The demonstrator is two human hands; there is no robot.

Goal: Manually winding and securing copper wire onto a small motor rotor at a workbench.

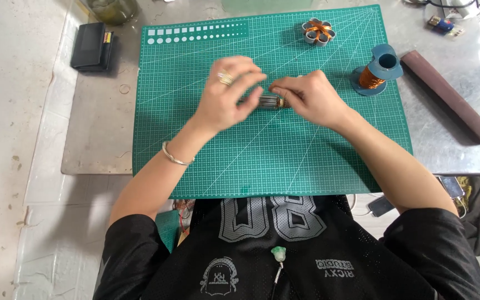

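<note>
Pinching a small grey metal cylinder [270,101] lying left-right between both hands, left hand [230,94] and right hand [305,97] fingers clamp its opposite ends.

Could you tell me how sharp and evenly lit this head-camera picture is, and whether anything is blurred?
Head view: even, soft light, faint shadows under the arms on the green cutting mat; left hand slightly motion-blurred, right hand sharper; the small metal cylinder between them is hard to make out; mild glare on the metal tabletop; edges bow slightly.
</note>
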